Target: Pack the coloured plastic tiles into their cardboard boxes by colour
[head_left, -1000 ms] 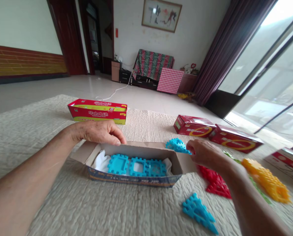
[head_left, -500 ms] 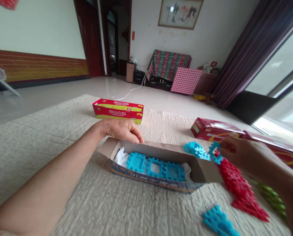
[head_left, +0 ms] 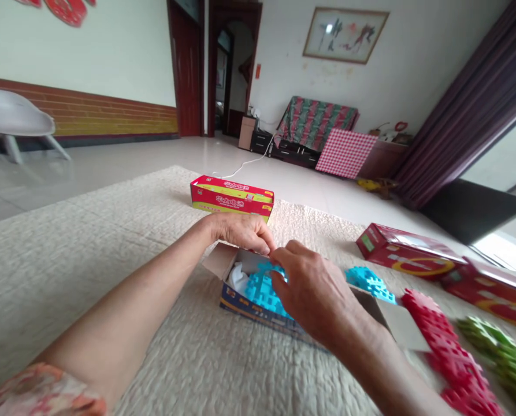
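An open cardboard box (head_left: 258,316) with dark blue printed sides lies on the quilted mat. My left hand (head_left: 244,232) is closed on its far rim, fingers bent over the edge. Over the box, my right hand (head_left: 312,283) is closed, its fingertips close to my left thumb. Between its thumb and fingers shows part of a blue interlocking tile (head_left: 280,270), largely covered by the hand. Below it in the box are more blue tiles (head_left: 260,292) and white crumpled paper (head_left: 238,277) at the left end. My right forearm hides the box's right half.
A red and yellow box (head_left: 231,197) stands beyond my hands. At the right lie blue tiles (head_left: 370,283), red tiles (head_left: 450,352) and green tiles (head_left: 500,352). Two dark red boxes (head_left: 407,251) sit behind them. A white chair (head_left: 17,115) stands far left.
My right hand has moved left with the blue tile, from the blue pile to above the box. My left hand stays on the rim. The camera view has shifted.
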